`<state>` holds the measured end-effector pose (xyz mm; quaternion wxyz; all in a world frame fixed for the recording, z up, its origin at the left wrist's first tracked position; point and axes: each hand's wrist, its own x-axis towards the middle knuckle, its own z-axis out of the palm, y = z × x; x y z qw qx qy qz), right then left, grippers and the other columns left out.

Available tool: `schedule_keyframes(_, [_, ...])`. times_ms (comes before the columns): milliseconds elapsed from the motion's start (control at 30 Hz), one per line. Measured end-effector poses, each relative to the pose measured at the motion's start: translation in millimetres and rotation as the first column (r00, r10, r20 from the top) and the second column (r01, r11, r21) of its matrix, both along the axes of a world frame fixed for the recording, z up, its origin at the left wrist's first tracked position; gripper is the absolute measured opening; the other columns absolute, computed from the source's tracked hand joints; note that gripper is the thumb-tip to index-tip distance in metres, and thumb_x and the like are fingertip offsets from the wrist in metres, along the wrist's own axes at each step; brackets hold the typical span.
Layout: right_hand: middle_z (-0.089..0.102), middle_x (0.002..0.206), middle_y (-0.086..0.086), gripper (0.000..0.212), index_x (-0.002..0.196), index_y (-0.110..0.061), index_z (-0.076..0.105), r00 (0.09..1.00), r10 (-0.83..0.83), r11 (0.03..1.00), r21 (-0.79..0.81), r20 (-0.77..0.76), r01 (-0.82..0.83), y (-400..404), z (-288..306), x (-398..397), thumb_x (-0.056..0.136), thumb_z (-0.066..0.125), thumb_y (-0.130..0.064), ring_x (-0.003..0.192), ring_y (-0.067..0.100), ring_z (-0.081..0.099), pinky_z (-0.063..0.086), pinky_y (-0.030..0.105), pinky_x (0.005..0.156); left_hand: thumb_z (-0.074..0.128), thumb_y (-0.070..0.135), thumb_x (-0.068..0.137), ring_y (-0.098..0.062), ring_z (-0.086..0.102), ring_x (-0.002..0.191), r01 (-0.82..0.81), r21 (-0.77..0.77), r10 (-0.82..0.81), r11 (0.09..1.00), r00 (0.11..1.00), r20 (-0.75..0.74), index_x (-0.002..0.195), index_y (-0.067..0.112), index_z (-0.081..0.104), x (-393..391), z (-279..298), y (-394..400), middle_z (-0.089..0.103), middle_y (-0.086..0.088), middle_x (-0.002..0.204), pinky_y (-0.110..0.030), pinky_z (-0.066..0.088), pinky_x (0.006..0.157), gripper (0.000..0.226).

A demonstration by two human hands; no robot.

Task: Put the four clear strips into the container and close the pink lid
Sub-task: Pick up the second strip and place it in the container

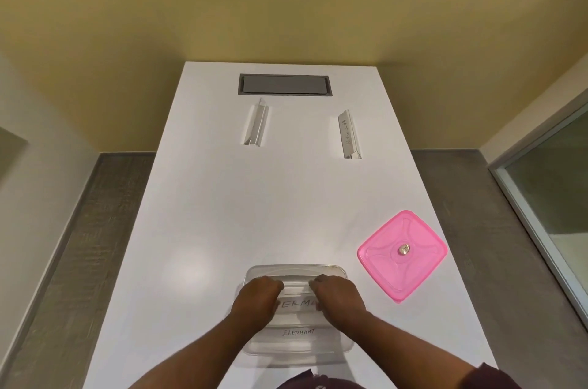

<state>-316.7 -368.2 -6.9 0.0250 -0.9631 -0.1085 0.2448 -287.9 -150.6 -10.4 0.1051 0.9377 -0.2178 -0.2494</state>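
Note:
A clear square container (296,271) stands at the near edge of the white table (222,213). Inside it lies a clear strip marked ELEPHANT (299,333). Both hands are over the container, gripping the ends of another clear strip with lettering (297,304): my left hand (256,296) at its left end, my right hand (339,296) at its right end. Two more clear strips lie far back on the table: an unmarked one (256,122) at the left and one marked BATMAN (349,134) at the right. The pink lid (402,255) rests flat to the right of the container.
A grey recessed panel (284,85) sits in the table near its far edge. Yellow wall stands behind the table, grey floor on both sides, and a glass door frame (541,197) at the right.

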Motion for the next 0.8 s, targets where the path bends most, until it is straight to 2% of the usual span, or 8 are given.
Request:
schedule_keyframes(233, [0.067,0.108,0.013,0.022,0.105,-0.012,0.058,0.999,-0.033,0.999,-0.006,0.032,0.033,8.4,-7.1,-3.9,0.089,0.049,0.0,0.097,0.035,0.066,0.049,0.039,0.07,0.049,0.019,0.096,-0.024,0.063,0.113,-0.015,0.062,0.014,0.998,1.0,0.014,0.118,0.019,0.061,3.1,0.9,-8.2,0.069,-0.002,0.12,-0.039,0.052,0.091,0.025])
schedule_keyframes(467, [0.067,0.112,0.015,0.028,0.112,-0.009,0.058,0.998,-0.001,1.0,-0.029,0.058,0.003,7.5,-15.1,-4.1,0.088,0.05,0.004,0.101,0.037,0.065,0.053,0.043,0.075,0.042,0.013,0.101,-0.022,0.058,0.126,-0.011,0.089,0.006,0.996,0.998,0.061,0.131,0.016,0.057,1.1,0.8,-11.1,0.063,-0.002,0.133,-0.036,0.047,0.102,0.033])
schedule_keyframes(667, [0.067,0.113,0.014,0.026,0.112,-0.01,0.058,0.998,-0.007,1.0,-0.026,0.058,0.008,7.7,-15.2,-4.1,0.09,0.051,0.002,0.102,0.035,0.065,0.053,0.042,0.076,0.04,0.011,0.1,-0.023,0.057,0.124,-0.001,0.059,-0.003,0.998,0.997,0.073,0.132,0.014,0.055,-0.5,2.9,-9.0,0.061,-0.003,0.134,-0.036,0.046,0.101,0.035])
schedule_keyframes(800, [0.065,0.119,0.013,0.035,0.121,-0.01,0.056,0.996,0.016,1.0,0.006,0.085,-0.017,4.9,-13.2,-5.4,0.088,0.054,0.003,0.108,0.034,0.061,0.052,0.043,0.08,0.043,0.014,0.099,-0.024,0.056,0.123,0.0,0.002,0.0,1.0,0.999,0.047,0.13,0.013,0.054,-1.2,4.4,-7.0,0.059,-0.004,0.134,-0.038,0.047,0.099,0.034])
